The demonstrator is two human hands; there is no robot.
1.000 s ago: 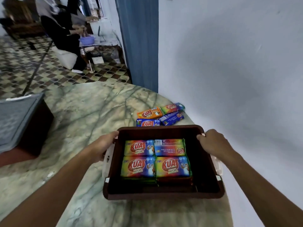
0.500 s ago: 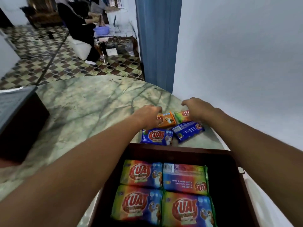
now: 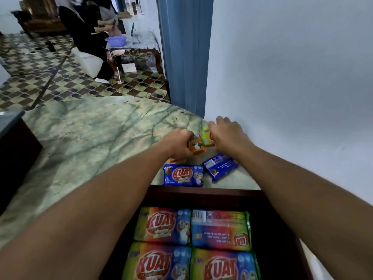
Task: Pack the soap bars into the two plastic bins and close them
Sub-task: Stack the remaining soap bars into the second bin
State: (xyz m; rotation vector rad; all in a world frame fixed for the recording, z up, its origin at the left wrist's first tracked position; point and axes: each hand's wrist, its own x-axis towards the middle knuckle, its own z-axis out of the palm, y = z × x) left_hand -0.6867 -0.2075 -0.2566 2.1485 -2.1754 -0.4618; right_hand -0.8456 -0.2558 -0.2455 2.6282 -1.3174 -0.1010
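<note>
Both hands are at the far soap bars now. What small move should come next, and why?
Probably lift both bars and bring them back over the open bin. The left hand grips the orange bar and the right hand covers the yellow-green bar, though its grip is partly hidden. The bin holds four bars, with dark free space at its right side.

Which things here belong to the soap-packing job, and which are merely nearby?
Job: open brown bin; rainbow soap bars inside it; blue bars; orange bar in left hand; right hand.
Nearby: purple basin; blue curtain.
</note>
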